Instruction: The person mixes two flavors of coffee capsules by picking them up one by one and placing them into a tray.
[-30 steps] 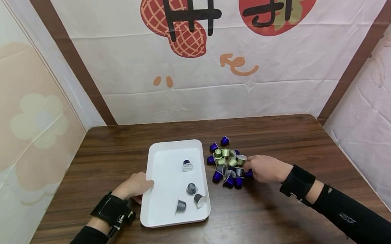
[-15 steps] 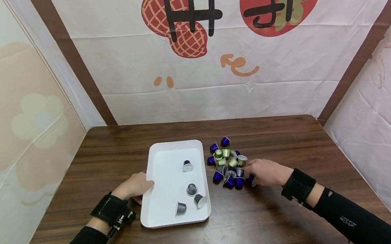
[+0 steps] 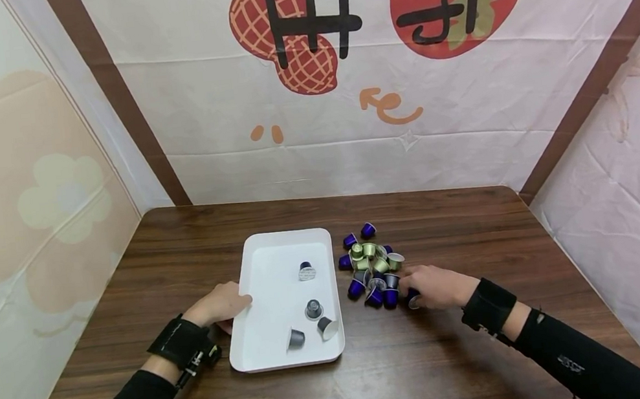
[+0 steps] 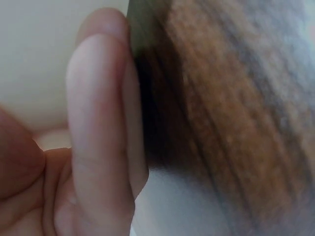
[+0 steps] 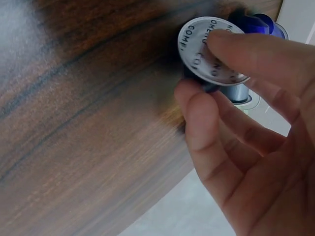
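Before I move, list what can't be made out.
Right wrist view: some lettering on the dark capsule's round silver lid, covered by the right hand.
Head view: exact count of heaped blue, green and grey cup-shaped capsules, which overlap.
Head view: print on a lid in the white rectangular tray, too small.
Left wrist view: pale surface by the left hand, blurred.

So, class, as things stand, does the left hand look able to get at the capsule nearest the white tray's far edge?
Probably yes: only bare surface of the white tray lies between the left hand and that capsule. The hand's grip on the tray's edge would likely have to loosen first.
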The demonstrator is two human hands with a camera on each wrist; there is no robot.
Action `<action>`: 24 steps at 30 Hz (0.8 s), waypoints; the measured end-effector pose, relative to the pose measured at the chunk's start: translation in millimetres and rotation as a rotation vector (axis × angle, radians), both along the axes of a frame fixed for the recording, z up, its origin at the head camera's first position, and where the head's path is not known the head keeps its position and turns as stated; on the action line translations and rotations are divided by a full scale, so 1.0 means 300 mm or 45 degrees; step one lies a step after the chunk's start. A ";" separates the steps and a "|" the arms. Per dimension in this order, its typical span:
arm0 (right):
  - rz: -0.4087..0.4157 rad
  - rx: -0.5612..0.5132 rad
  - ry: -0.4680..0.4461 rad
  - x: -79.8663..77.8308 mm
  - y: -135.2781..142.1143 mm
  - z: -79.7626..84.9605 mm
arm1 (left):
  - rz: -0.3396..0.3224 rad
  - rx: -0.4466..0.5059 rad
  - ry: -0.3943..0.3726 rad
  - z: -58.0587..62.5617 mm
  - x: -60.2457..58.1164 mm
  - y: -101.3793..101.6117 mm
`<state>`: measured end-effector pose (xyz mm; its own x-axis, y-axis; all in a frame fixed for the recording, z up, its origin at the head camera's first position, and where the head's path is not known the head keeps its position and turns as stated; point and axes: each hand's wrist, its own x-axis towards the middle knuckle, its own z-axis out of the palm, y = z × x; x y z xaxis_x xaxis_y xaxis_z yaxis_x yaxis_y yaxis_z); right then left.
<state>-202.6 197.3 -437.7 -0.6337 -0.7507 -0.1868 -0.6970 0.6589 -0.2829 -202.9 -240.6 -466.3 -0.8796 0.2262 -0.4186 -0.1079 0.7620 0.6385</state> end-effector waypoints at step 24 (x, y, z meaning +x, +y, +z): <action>0.068 -0.011 -0.072 0.014 -0.048 0.089 | 0.003 0.004 0.003 0.007 0.002 0.005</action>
<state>-198.4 182.8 -411.0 -0.5812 -0.7849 -0.2150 -0.7139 0.6185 -0.3284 -202.4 -239.1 -464.3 -0.8809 0.2257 -0.4161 -0.1081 0.7599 0.6410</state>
